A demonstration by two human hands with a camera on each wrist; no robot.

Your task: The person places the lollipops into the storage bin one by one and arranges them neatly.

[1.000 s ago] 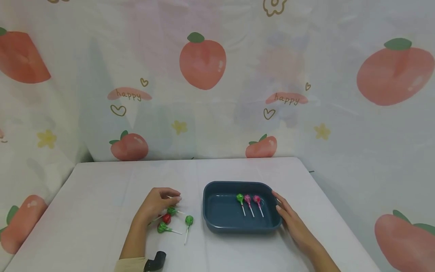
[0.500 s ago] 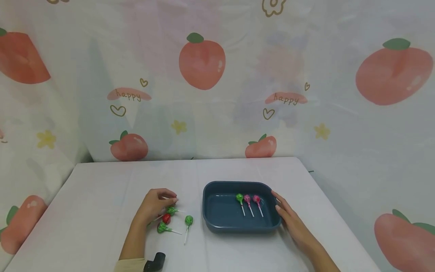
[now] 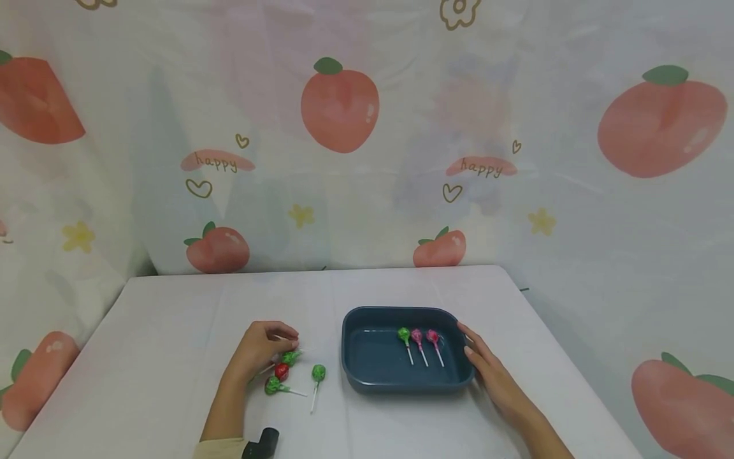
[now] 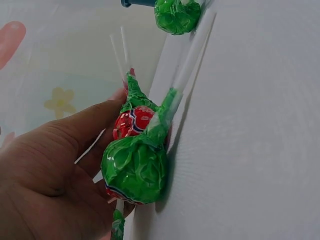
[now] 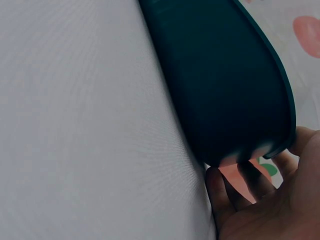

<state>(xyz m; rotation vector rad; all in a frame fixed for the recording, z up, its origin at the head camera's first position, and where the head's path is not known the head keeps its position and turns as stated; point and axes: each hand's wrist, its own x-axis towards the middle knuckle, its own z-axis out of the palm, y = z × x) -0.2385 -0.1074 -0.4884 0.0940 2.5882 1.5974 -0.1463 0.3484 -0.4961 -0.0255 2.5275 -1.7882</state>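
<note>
In the head view my left hand (image 3: 260,347) reaches over a small cluster of lollipops. Its thumb and finger pinch the stick end of a green lollipop (image 3: 290,357), which tilts up a little. A red lollipop (image 3: 281,371) and another green lollipop (image 3: 273,385) lie against it, the latter large in the left wrist view. One more green lollipop (image 3: 318,373) lies apart, towards the tray. My right hand (image 3: 496,373) rests with extended fingers against the right end of the dark blue tray (image 3: 367,357). Its fingertips touch the outer wall in the right wrist view.
Inside the tray, a green lollipop (image 3: 404,335) and two pink lollipops (image 3: 417,336) lie side by side, sticks towards me. A white cloth covers the table (image 3: 172,357). Behind it hangs a peach-printed curtain (image 3: 367,204). A black wrist mount (image 3: 264,444) sits at my left sleeve.
My left fingers have drawn back slightly and closed at the green lollipop's stick, and that lollipop has tilted a little. My right hand and the tray have stayed put.
</note>
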